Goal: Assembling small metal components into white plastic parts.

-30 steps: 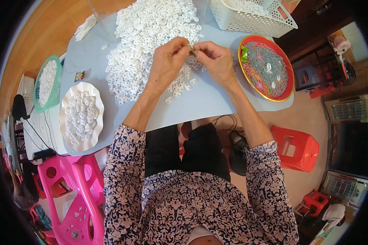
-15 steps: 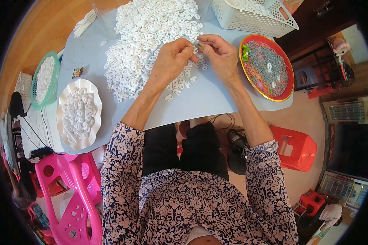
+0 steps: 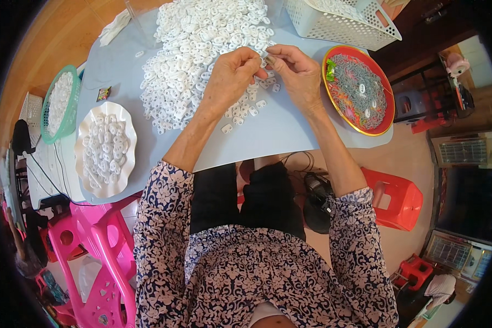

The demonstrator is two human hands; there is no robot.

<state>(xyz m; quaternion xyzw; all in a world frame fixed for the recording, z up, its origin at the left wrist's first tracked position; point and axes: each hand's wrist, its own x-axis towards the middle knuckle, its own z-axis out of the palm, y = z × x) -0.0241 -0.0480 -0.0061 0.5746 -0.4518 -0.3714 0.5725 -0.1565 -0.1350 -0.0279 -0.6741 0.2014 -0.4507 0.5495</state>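
Note:
My left hand (image 3: pixel 233 78) and my right hand (image 3: pixel 296 72) meet over the near right side of a heap of small white plastic pieces with two holes (image 3: pixel 202 49). Fingertips of both are pinched closed and almost touch. Something tiny sits between them, too small and covered to name. To the right of my right hand lies a red round tray (image 3: pixel 378 127) with a gold rim. It holds many thin grey pieces, with a few white ones on top.
A white scalloped dish (image 3: pixel 130 164) of white pieces stands at the table's left. Beyond it is a green basket (image 3: pixel 74 112), also filled. A white perforated basket (image 3: pixel 339 31) sits at the back right. Pink chair (image 3: pixel 98 240) and red stool (image 3: pixel 393 199) flank me.
The hands stay together in nearly the same place, with the fingers shifting slightly. The whole view has moved a little.

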